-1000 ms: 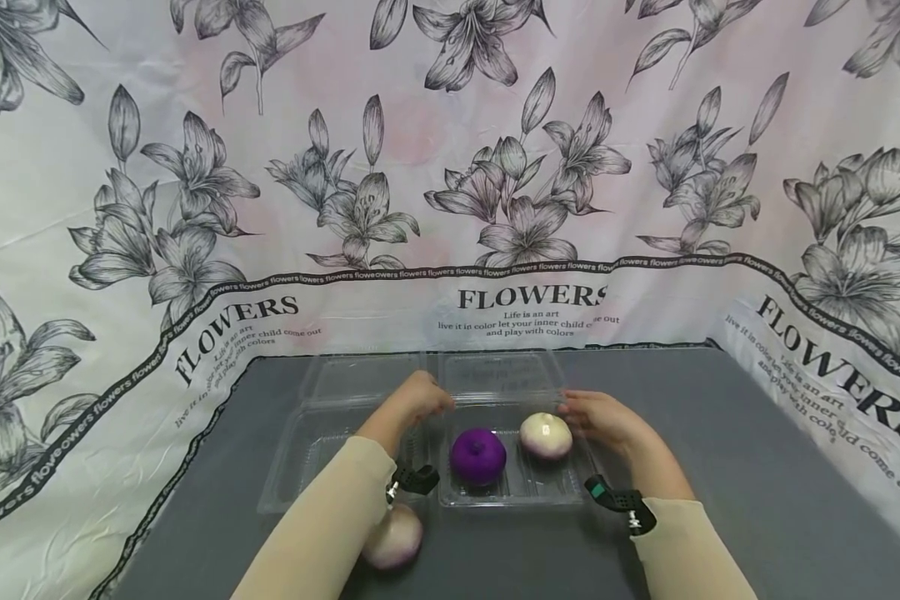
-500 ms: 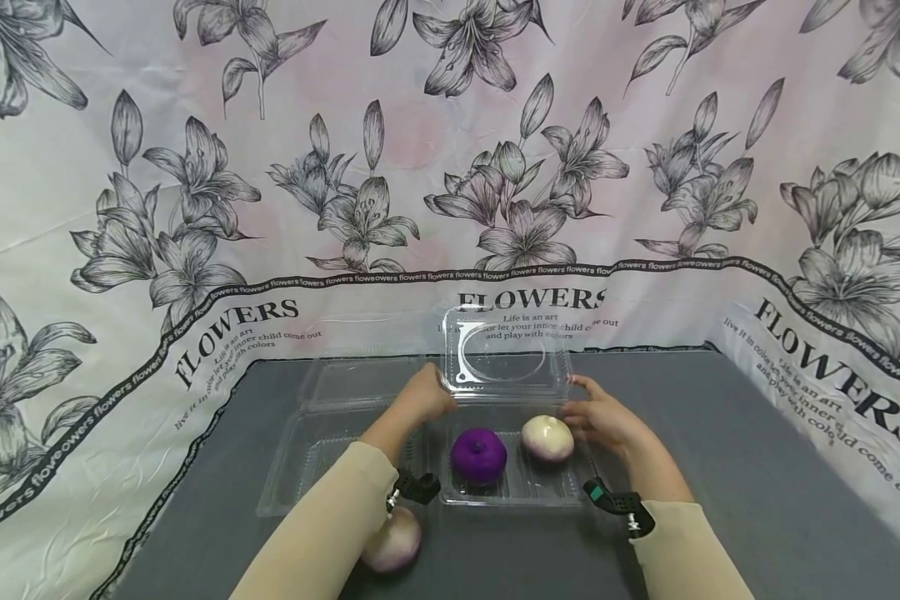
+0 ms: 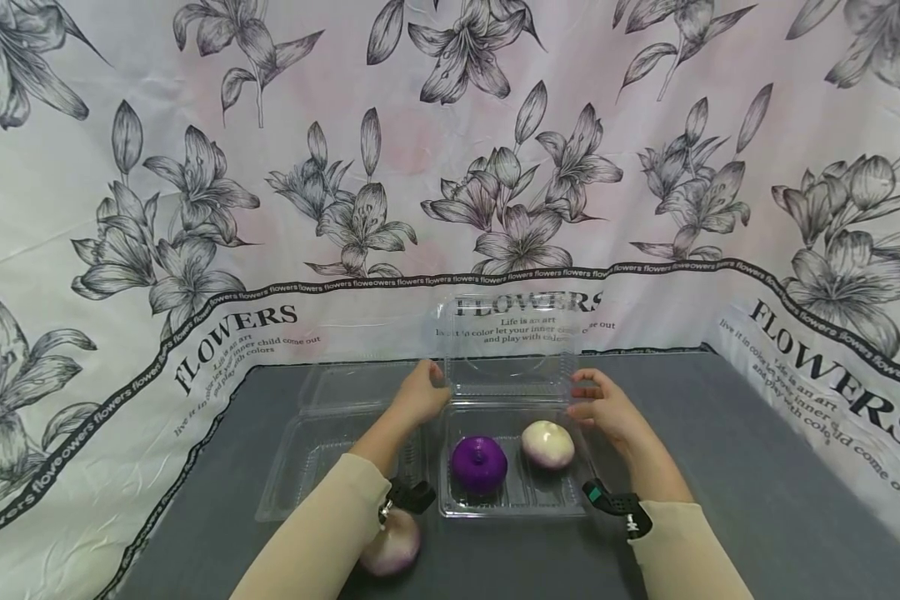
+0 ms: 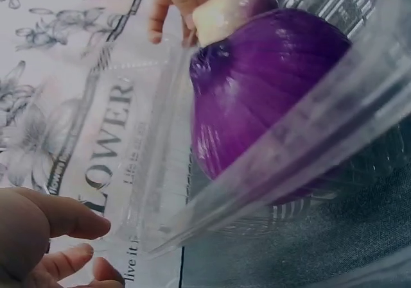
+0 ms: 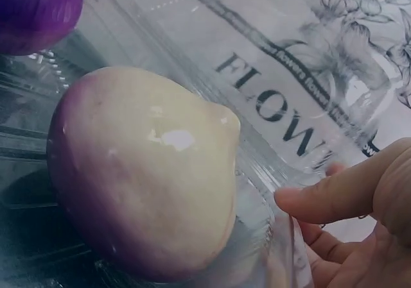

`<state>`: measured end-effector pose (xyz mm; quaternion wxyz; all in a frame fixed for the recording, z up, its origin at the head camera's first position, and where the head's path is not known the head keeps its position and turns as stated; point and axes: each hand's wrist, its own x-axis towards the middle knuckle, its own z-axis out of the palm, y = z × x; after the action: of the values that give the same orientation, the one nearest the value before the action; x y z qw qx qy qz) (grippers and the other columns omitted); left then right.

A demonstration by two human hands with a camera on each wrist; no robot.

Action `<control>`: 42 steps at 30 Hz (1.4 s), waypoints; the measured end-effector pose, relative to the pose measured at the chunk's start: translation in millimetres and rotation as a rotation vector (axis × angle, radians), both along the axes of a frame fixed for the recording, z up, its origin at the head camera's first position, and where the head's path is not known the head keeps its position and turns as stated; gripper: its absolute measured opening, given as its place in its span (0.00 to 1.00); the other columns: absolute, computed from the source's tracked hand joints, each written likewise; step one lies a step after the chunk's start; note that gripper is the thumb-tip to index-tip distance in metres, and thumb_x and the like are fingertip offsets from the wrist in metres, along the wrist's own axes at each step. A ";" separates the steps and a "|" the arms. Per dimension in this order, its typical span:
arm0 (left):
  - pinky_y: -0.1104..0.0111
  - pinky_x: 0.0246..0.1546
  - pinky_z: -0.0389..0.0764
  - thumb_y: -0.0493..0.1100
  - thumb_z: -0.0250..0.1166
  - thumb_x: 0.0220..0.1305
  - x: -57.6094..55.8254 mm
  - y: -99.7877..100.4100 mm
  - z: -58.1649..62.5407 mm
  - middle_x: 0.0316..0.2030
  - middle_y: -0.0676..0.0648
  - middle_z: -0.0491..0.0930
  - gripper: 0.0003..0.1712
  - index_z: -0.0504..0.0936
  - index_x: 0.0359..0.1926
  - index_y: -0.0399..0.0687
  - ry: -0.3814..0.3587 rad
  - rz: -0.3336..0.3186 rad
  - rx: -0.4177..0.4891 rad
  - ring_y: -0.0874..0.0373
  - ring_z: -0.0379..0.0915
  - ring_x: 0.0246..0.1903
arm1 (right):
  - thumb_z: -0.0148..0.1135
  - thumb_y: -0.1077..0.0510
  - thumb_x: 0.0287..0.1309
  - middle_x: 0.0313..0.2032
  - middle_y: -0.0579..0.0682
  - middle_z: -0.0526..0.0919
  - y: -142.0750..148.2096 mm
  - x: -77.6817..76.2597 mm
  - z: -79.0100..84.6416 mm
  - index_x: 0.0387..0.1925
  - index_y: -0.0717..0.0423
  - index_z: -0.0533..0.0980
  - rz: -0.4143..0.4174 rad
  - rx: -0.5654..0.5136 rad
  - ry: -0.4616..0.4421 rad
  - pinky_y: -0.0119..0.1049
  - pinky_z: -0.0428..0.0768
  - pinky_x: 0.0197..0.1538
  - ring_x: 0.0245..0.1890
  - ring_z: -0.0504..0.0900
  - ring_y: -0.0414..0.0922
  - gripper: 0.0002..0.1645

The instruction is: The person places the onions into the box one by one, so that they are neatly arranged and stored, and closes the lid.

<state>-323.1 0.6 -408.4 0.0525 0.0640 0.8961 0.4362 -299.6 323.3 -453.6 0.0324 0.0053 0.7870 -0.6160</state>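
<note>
Change noted: the clear rectangular plastic lid (image 3: 510, 350), lying back a second ago, now rises steeply from the 12 o'clock edge of its clear plastic tray (image 3: 525, 510). I judge the lid work part done; the round purple onion (image 3: 479, 464) and squat white-and-purple onion (image 3: 547, 444) remain uncovered. Its free edge points up; its long axis appears to run 9 to 3. My left hand (image 3: 422, 393), loosely bent, stands at its 8 o'clock; my right hand (image 3: 603, 408), fingers spread, at 4. Whether either grips, I cannot tell.

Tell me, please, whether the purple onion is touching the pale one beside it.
Apart: the head view shows clear container floor between the purple onion and the pale onion.
</note>
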 end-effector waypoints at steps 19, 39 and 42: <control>0.46 0.53 0.77 0.33 0.57 0.62 35.5 -33.2 8.7 0.61 0.42 0.75 0.29 0.70 0.64 0.50 0.113 -0.140 0.276 0.43 0.70 0.60 | 0.51 0.72 0.69 0.59 0.65 0.72 1.9 1.7 1.8 0.53 0.69 0.72 -0.027 -0.016 0.017 0.42 0.83 0.45 0.46 0.80 0.46 0.13; 0.44 0.61 0.74 0.33 0.59 0.63 50.5 -16.9 9.4 0.75 0.38 0.56 0.42 0.56 0.76 0.52 0.116 -0.269 0.431 0.34 0.58 0.72 | 0.51 0.51 0.79 0.59 0.63 0.79 23.6 22.3 39.2 0.76 0.59 0.64 0.071 0.136 -0.006 0.48 0.82 0.55 0.54 0.81 0.53 0.31; 0.48 0.58 0.76 0.32 0.56 0.62 50.1 -14.5 9.8 0.78 0.41 0.54 0.45 0.54 0.79 0.53 0.151 -0.257 0.402 0.40 0.49 0.76 | 0.44 0.52 0.82 0.63 0.64 0.77 27.6 21.0 38.6 0.76 0.61 0.62 0.134 0.155 -0.005 0.50 0.79 0.60 0.62 0.77 0.58 0.30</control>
<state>-273.1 -13.9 -398.6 0.0266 0.2188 0.7771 0.5895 -278.6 350.9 -415.0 0.0750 -0.0430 0.8308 -0.5498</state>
